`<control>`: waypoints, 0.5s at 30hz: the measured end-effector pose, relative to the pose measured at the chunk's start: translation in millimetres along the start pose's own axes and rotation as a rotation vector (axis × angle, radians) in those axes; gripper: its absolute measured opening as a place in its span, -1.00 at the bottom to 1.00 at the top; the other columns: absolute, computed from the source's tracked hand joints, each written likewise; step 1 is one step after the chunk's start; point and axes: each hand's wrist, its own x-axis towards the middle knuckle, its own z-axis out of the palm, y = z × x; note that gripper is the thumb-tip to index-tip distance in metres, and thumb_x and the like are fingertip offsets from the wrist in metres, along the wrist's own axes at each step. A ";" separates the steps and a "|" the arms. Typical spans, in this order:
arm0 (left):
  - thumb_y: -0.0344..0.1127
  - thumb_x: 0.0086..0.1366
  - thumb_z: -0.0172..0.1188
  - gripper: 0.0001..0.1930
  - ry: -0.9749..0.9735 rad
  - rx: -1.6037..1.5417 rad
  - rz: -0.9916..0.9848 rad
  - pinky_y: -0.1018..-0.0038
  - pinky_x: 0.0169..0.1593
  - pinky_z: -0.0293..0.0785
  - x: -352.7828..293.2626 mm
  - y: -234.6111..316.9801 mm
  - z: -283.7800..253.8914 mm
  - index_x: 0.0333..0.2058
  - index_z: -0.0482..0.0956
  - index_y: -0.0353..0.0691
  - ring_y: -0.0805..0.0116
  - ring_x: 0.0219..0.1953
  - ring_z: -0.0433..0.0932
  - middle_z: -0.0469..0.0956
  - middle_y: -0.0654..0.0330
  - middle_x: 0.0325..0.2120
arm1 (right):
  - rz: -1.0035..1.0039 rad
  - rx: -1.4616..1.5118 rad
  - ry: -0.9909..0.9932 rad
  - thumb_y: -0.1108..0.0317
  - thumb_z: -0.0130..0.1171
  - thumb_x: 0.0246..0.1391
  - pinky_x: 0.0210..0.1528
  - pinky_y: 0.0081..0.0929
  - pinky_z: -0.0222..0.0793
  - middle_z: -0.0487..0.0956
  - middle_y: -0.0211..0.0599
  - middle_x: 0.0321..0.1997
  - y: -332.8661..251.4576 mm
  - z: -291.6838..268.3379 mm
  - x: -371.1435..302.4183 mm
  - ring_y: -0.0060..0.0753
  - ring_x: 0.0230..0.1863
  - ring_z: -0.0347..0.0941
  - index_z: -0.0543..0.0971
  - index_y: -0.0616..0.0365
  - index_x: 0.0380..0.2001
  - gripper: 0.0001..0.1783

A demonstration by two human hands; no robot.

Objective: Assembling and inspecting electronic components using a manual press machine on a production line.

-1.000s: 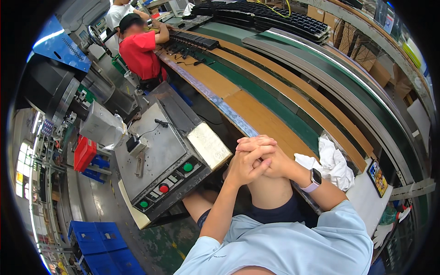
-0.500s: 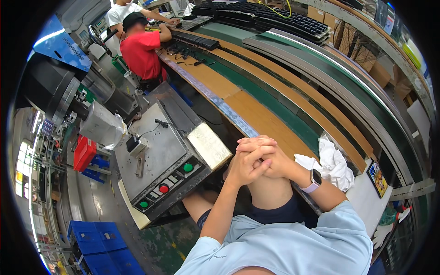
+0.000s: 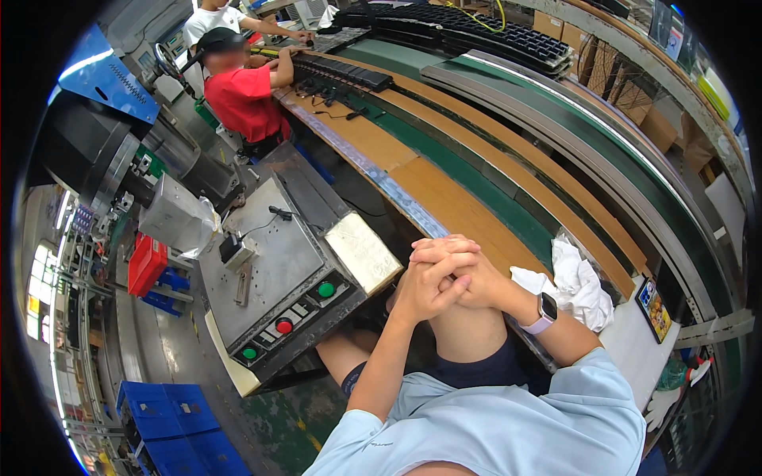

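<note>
Two sets of fingers (image 3: 444,253) interlaced over one bent knee (image 3: 468,337)

Left hand (image 3: 421,295) and right hand (image 3: 482,287) are clasped, each closed on the other. Both rest on the knee, which stands between a machine (image 3: 278,258) and a long brown worktop (image 3: 436,190). Right wrist carries a smartwatch (image 3: 546,306). To the left, the machine's front panel bears two green buttons (image 3: 325,289), with a red button (image 3: 283,325) between them; a black plug (image 3: 280,213) lies on its plate. To the right, a white cloth (image 3: 583,279) lies crumpled near the worktop. At the worktop's far end, a co-worker in a red shirt (image 3: 242,99) reaches toward black parts (image 3: 341,71). A second person in white (image 3: 210,22) stands just beyond.
</note>
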 end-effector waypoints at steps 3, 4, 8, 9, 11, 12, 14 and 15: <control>-0.37 0.01 0.23 -0.72 0.003 -0.004 -0.006 0.26 0.12 0.39 0.3 1.1 -0.1 -0.24 0.63 -0.25 0.09 -0.04 0.55 0.62 0.12 -0.10 | 0.004 0.004 0.004 0.42 0.11 -0.09 0.20 -0.24 0.25 0.58 -0.28 0.06 0.6 0.6 -1.2 -0.21 0.15 0.46 0.57 -0.08 0.04 -0.48; -0.37 0.01 0.23 -0.72 0.004 -0.004 -0.006 0.26 0.12 0.39 0.0 1.0 -0.2 -0.24 0.63 -0.25 0.09 -0.04 0.55 0.62 0.12 -0.10 | 0.004 0.004 0.003 0.42 0.11 -0.09 0.20 -0.24 0.25 0.58 -0.28 0.06 -0.1 0.2 -1.1 -0.21 0.15 0.46 0.57 -0.08 0.04 -0.48; -0.35 0.03 0.23 -0.65 -0.045 0.043 0.005 0.25 0.14 0.37 -1.8 0.3 -0.6 -0.15 0.59 -0.23 0.09 0.00 0.53 0.58 0.12 -0.04 | 0.001 -0.049 -0.013 0.43 0.10 -0.08 0.22 -0.24 0.26 0.55 -0.25 0.09 -5.5 -3.8 0.0 -0.16 0.15 0.45 0.52 -0.07 0.11 -0.43; -0.35 0.03 0.23 -0.65 -0.048 0.038 0.006 0.25 0.14 0.37 -1.3 1.6 -0.1 -0.15 0.59 -0.23 0.09 0.00 0.53 0.58 0.12 -0.04 | 0.005 -0.008 -0.003 0.43 0.09 -0.07 0.23 -0.24 0.26 0.50 -0.19 0.16 -4.9 -3.5 0.8 -0.13 0.17 0.43 0.46 -0.01 0.16 -0.39; -0.34 0.04 0.23 -0.61 0.098 -0.041 -0.088 0.26 0.14 0.36 0.4 7.3 2.9 -0.09 0.56 -0.24 0.08 0.04 0.51 0.56 0.12 -0.01 | 0.016 0.026 0.008 0.43 0.09 -0.06 0.23 -0.24 0.26 0.44 -0.13 0.22 -5.5 -9.6 5.6 -0.09 0.18 0.41 0.39 0.05 0.22 -0.34; -0.33 0.05 0.23 -0.59 0.171 -0.083 -0.137 0.26 0.15 0.35 0.6 10.0 4.6 -0.07 0.54 -0.25 0.08 0.05 0.50 0.55 0.12 0.00 | 0.092 0.006 0.139 0.43 0.09 -0.05 0.24 -0.24 0.25 0.36 -0.06 0.28 -9.0 -19.6 11.2 -0.04 0.21 0.37 0.32 0.12 0.25 -0.31; -0.29 0.08 0.21 -0.54 0.177 -0.084 -0.224 0.26 0.17 0.31 -7.7 9.2 1.4 -0.01 0.50 -0.26 0.08 0.09 0.47 0.52 0.12 0.04 | 0.284 -0.065 0.413 0.37 0.15 -0.01 0.27 -0.25 0.21 0.19 0.05 0.39 10.1 -47.4 20.6 0.06 0.35 0.20 0.19 0.26 0.30 -0.23; -0.26 0.10 0.20 -0.52 0.105 -0.063 -0.257 0.26 0.19 0.28 -13.8 5.2 -3.0 0.03 0.47 -0.28 0.08 0.12 0.45 0.50 0.11 0.06 | 0.251 -0.631 0.455 0.15 0.19 0.07 0.28 -0.16 0.18 0.23 0.09 0.35 21.7 -86.2 16.7 0.14 0.34 0.17 0.21 0.27 0.29 -0.22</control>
